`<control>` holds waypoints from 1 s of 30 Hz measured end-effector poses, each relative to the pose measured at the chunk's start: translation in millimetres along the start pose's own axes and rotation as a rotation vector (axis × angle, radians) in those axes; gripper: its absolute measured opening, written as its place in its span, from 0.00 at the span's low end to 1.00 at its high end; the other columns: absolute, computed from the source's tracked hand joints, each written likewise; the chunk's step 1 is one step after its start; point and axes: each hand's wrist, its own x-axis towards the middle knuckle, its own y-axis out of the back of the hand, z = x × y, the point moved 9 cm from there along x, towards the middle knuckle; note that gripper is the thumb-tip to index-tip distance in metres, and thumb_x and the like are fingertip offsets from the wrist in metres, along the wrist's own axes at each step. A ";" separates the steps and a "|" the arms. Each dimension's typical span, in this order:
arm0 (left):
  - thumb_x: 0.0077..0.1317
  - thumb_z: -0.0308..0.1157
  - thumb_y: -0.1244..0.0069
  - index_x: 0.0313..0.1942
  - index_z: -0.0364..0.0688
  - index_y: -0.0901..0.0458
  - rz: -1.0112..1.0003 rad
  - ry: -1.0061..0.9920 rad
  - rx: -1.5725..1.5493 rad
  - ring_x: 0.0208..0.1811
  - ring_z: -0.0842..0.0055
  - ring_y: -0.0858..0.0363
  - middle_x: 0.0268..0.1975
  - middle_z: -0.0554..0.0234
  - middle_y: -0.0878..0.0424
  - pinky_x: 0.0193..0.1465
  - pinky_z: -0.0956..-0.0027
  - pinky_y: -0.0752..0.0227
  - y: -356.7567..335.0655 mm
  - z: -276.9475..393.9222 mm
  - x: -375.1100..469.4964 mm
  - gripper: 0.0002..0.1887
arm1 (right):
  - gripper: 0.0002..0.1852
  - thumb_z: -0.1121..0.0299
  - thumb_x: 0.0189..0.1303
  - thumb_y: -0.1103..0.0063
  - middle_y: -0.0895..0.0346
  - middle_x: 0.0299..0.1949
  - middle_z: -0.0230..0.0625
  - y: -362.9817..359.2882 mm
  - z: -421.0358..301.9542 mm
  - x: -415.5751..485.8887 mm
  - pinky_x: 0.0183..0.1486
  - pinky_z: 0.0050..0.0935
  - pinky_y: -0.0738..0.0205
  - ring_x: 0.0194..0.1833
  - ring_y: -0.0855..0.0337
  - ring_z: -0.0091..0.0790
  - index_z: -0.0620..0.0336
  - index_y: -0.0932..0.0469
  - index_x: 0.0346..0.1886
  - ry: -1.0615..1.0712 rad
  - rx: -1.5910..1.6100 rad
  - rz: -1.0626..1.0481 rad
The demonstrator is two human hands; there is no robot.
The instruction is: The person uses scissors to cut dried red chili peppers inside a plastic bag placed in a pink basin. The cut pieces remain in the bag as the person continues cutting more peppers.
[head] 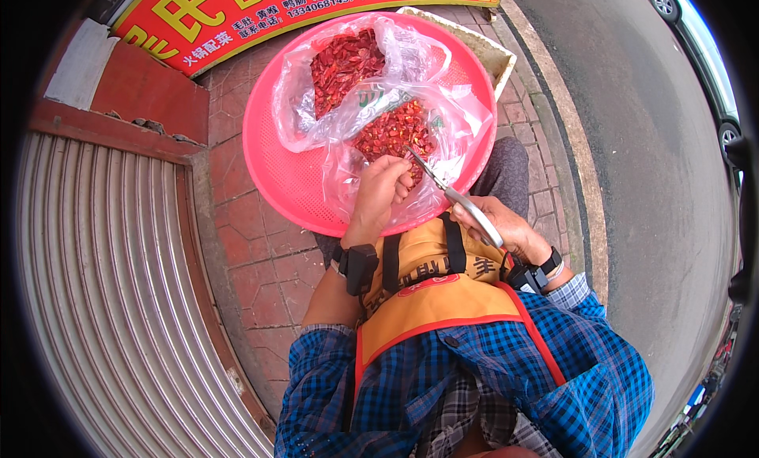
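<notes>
My right hand point(497, 220) grips metal scissors point(456, 198), whose blades point up and left to the fingertips of my left hand point(382, 188). Those fingers are pinched together on something small, probably a piece of dried red chili; most of it is hidden. Below them lies a clear plastic bag of cut red chilies point(396, 132). A second plastic bag, with larger dried red chilies point(347, 66), lies beyond it. Both bags rest in a round pink perforated plastic basket point(267, 179) in front of me, above my knees.
A white foam box point(504, 63) stands behind the basket at the right. A red sign point(207, 25) with writing leans at the back left. Ribbed metal shutter point(112, 280) borders the tiled pavement point(261, 286) on the left; a road point(640, 161) with a parked car point(699, 48) runs on the right.
</notes>
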 end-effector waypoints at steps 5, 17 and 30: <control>0.68 0.34 0.51 0.32 0.42 0.23 0.010 0.007 0.007 0.20 0.89 0.31 0.23 0.73 0.23 0.22 0.83 0.40 -0.6 0.3 -1.3 0.07 | 0.25 0.48 0.67 0.45 0.33 0.25 0.22 -1.3 -2.9 -1.1 0.22 0.15 0.41 0.21 0.36 0.14 0.65 0.24 0.47 0.004 0.087 0.026; 0.69 0.35 0.51 0.35 0.43 0.22 -0.002 0.002 0.048 0.19 0.90 0.30 0.24 0.73 0.22 0.21 0.85 0.41 5.4 -4.3 2.1 0.07 | 0.21 0.51 0.66 0.41 0.36 0.19 0.17 -1.8 -3.0 -2.6 0.20 0.16 0.47 0.19 0.39 0.12 0.63 0.21 0.36 -0.008 0.171 0.049; 0.69 0.35 0.51 0.33 0.42 0.22 0.018 -0.003 0.063 0.19 0.89 0.31 0.23 0.72 0.22 0.21 0.84 0.40 8.7 -2.4 1.6 0.08 | 0.21 0.50 0.65 0.41 0.34 0.20 0.18 2.8 2.1 -3.9 0.20 0.16 0.45 0.19 0.37 0.12 0.63 0.21 0.37 -0.028 0.160 0.080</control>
